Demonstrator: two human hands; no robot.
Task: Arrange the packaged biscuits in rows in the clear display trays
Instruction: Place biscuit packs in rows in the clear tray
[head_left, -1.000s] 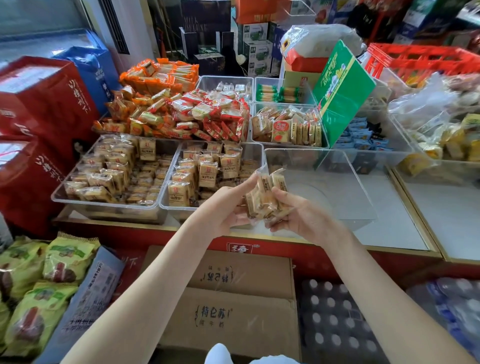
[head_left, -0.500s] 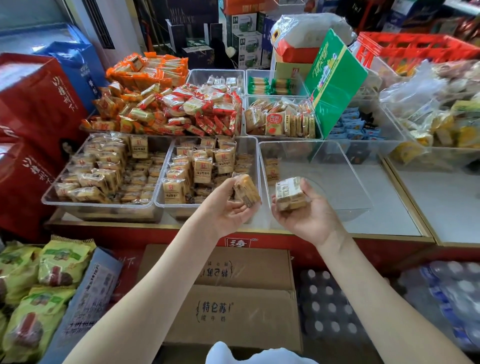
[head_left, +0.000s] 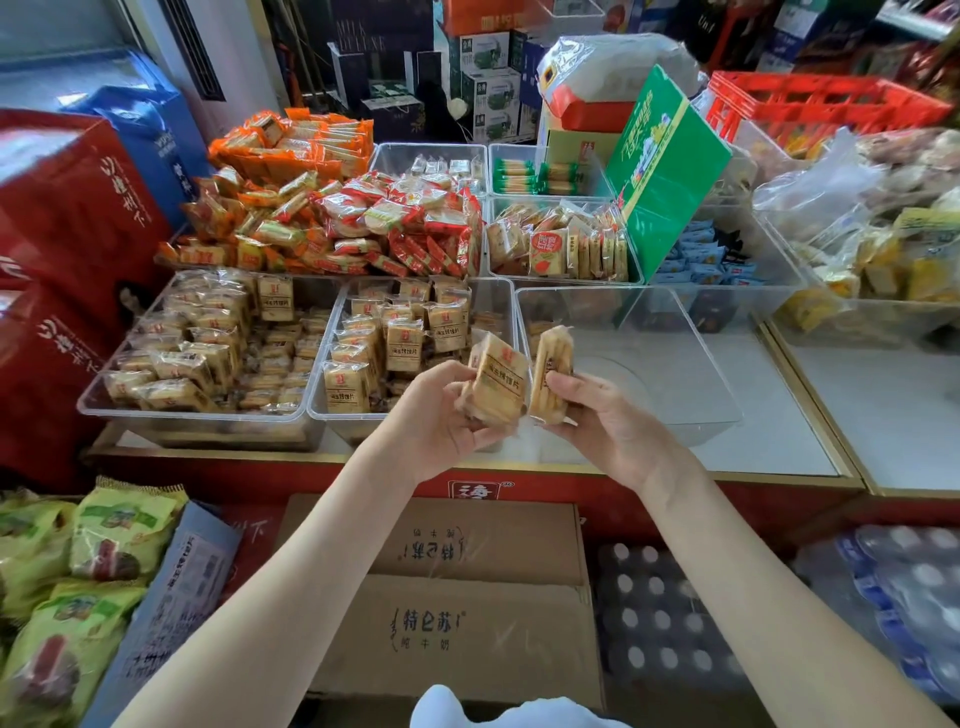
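Two hands raised above the counter (head_left: 779, 436) edge, palms inward. Left hand (head_left: 441, 415) fingers curled round a face-on pack (head_left: 496, 384); right hand (head_left: 613, 431) fingers round an edge-on pack (head_left: 551, 374).

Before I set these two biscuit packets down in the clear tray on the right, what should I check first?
1. Left hand grips the left packet: ok.
2. Right hand grips the right packet: ok.
3. Right clear tray has bare floor: ok.
4. Both packets face the same way: not ok; the left packet shows its label, the right packet its edge.
5. Wrappers intact: cannot tell.
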